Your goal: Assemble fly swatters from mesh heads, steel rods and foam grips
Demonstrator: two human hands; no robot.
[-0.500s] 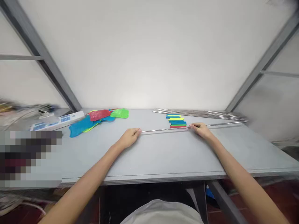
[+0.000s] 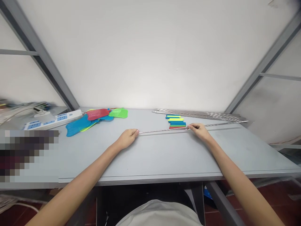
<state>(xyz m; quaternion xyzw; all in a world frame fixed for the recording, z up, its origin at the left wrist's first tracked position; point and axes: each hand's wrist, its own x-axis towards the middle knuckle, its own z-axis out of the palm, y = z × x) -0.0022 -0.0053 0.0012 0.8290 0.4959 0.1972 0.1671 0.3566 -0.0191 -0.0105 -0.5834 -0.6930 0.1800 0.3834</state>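
A thin metal rod (image 2: 160, 131) runs sideways just above the table, its shadow beneath it. My left hand (image 2: 128, 138) is closed round its left end, which the fingers hide. Farther right, my right hand (image 2: 198, 130) pinches the same rod, and its right end sticks out past that hand toward the table's right side. Just beyond the rod lie several short coloured plastic tubes (image 2: 177, 124) in red, green, blue and yellow, close to my right fingertips. Behind them, along the wall, is a bundle of metal rods (image 2: 195, 113).
Mesh fly swatter heads (image 2: 97, 114) in red, blue, yellow and green overlap at the back left. A white power strip (image 2: 56, 120) lies beside them. Grey metal posts (image 2: 53, 69) slope up at both sides, with a white wall (image 2: 150, 56) behind the grey table (image 2: 150, 157).
The view has shifted slightly. Both hands keep their hold on the rod, which stays in nearly the same place by the coloured tubes.
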